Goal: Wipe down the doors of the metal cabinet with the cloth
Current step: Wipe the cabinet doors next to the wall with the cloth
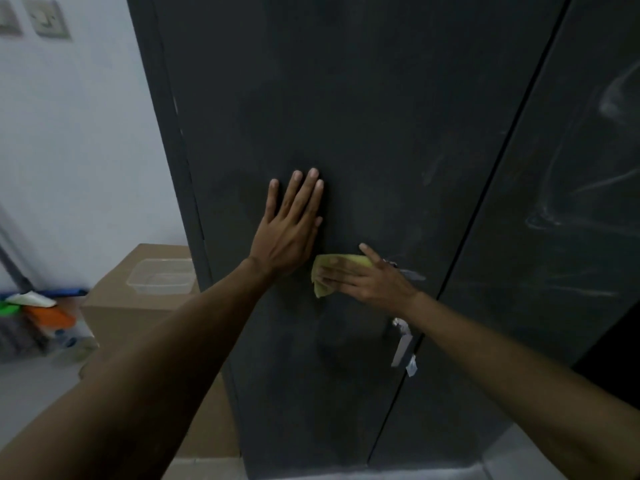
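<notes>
Cabinet: the tall dark grey metal cabinet (162, 133) fills the middle and right of the view, both doors closed, with a thin seam running down between them.
Left door (363, 109): this is the panel under work. It looks fairly even, with only faint marks near the seam.
Right door (554, 306): pale streaks and swirls (568, 216) cover it, so I judge it not yet wiped.
Cloth: the small folded yellow-green cloth (325, 275) lies flat on the left door at mid-height, just above the silver lever handle (401, 344).
Right hand (370, 280): the fingers lie straight across the cloth and press it to the metal, with the thumb lifted upward.
Left hand (289, 233): it is laid flat on the door just left of and above the cloth, fingers straight and slightly spread, bracing.
Step in hand: wiping the middle band of the left door.
Doing it well: press evenly through the whole palm. Work in overlapping passes out to the hinge edge and the seam. Shift the bracing hand so its patch gets wiped too. Go around the handle and refold to a clean face before the streaked door.
Surroundings: a brown cardboard box (114, 306) with a clear plastic tub (161, 275) on top stands to the left.
</notes>
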The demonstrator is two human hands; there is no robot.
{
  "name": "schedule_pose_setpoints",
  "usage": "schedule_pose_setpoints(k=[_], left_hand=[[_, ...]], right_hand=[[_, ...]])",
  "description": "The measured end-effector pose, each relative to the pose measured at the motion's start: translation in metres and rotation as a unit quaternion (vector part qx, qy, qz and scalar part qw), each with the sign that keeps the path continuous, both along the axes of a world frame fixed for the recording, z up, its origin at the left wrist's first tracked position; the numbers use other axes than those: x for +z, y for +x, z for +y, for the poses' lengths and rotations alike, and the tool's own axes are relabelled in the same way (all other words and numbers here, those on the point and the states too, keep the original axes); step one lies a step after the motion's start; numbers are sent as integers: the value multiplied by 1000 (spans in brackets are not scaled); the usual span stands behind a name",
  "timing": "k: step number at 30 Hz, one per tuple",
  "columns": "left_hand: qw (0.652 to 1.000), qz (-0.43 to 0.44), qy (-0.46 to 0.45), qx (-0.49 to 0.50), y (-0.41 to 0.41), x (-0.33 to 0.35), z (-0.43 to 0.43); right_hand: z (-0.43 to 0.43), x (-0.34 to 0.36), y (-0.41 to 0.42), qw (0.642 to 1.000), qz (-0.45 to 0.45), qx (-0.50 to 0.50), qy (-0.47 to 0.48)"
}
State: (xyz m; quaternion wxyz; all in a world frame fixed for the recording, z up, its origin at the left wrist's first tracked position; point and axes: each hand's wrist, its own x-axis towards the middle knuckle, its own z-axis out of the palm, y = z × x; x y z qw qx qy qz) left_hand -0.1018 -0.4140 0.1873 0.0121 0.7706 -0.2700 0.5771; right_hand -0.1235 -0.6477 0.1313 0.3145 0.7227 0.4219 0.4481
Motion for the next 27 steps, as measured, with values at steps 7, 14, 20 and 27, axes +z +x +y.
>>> schedule_pose_setpoints(k=[7,14,20,27], left_hand=[[999,10,-5,33,-2,-10,-20],[998,13,-11,53,-2,-12,-32],[998,24,-19,58,-9,-15,-46],[997,25,-7,67,-10,-15,-62]], right_hand=[[-1,2,-5,989,45,17,137],[-29,6,10,992,-10,17,128],[-38,-18,4,991,38,27,126],[-45,0,4,976,11,19,215]])
